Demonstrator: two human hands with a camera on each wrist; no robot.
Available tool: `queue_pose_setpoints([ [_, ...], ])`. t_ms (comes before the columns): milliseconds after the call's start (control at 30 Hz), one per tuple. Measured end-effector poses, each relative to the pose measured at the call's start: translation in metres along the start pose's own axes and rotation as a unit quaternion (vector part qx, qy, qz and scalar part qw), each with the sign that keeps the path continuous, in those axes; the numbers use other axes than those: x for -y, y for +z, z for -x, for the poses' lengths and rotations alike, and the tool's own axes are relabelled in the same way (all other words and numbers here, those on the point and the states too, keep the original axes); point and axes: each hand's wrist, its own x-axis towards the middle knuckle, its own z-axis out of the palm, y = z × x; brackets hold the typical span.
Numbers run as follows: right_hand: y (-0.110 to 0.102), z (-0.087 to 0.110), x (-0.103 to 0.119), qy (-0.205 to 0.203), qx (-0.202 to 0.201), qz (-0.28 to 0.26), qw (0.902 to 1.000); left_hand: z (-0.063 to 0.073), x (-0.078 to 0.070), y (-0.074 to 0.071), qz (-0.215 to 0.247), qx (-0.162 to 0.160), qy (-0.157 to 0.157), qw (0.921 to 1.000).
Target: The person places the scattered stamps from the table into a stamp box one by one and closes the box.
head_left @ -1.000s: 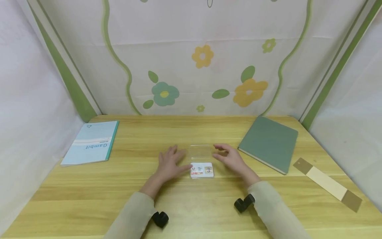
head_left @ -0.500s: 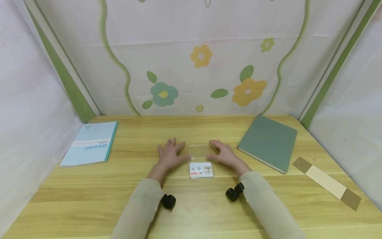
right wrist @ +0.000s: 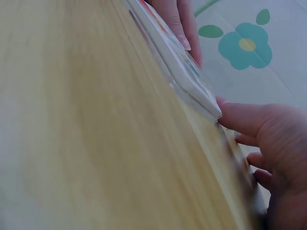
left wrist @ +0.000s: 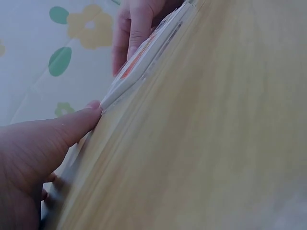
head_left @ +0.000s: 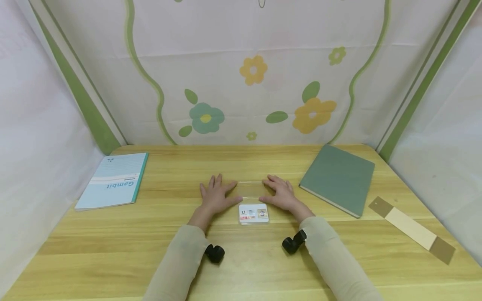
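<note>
A hinged clear plastic case lies opened out on the table in the head view. Its near half holds a white, round-cornered, card-sized block [head_left: 254,213] with a printed top. The transparent lid [head_left: 251,190] extends flat behind it. My left hand [head_left: 215,199] has its index finger and thumb at the lid's left corners, the other fingers spread on the table. Opposite, my right hand [head_left: 283,195] touches the right corners in the same way. In the wrist views, the left thumb [left wrist: 81,125] and right thumb [right wrist: 242,116] reach the block's far corners.
A light blue notebook [head_left: 113,179] lies at the left and a green hardcover book [head_left: 339,179] at the right. Near the right edge is a beige strip with brown ends [head_left: 412,229]. A flowered curtain [head_left: 244,96] closes off the back of the wooden table [head_left: 248,267].
Both hands have come in to the lid's sides, the right moving left and the left slightly forward. The left thumb has left the block's corner. The case has stayed in place.
</note>
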Motion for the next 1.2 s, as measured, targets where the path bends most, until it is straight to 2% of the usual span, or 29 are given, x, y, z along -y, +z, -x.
queue_pose_setpoints([
  [167,-0.001,0.0,0.001,-0.002,-0.004,-0.012,0.9999,0.002,-0.002,-0.002,0.004,0.001,0.01,0.9999],
  [367,-0.006,0.005,0.007,-0.002,-0.008,-0.059,0.9982,0.008,-0.004,-0.007,0.031,0.001,0.021,0.9993],
  [600,-0.017,0.02,0.02,-0.001,-0.018,-0.126,0.9919,0.021,-0.01,-0.015,0.028,-0.024,0.04,0.9985],
  [767,-0.019,0.03,0.028,0.0,-0.022,-0.149,0.9886,0.033,-0.014,-0.019,0.057,-0.041,0.052,0.9962],
  [967,-0.016,0.043,0.032,-0.007,-0.034,-0.153,0.9876,0.048,-0.017,-0.014,0.089,-0.056,0.066,0.9923],
  [1200,-0.007,0.058,0.031,-0.01,-0.035,-0.174,0.984,0.062,-0.017,-0.005,0.087,-0.071,0.081,0.9903],
])
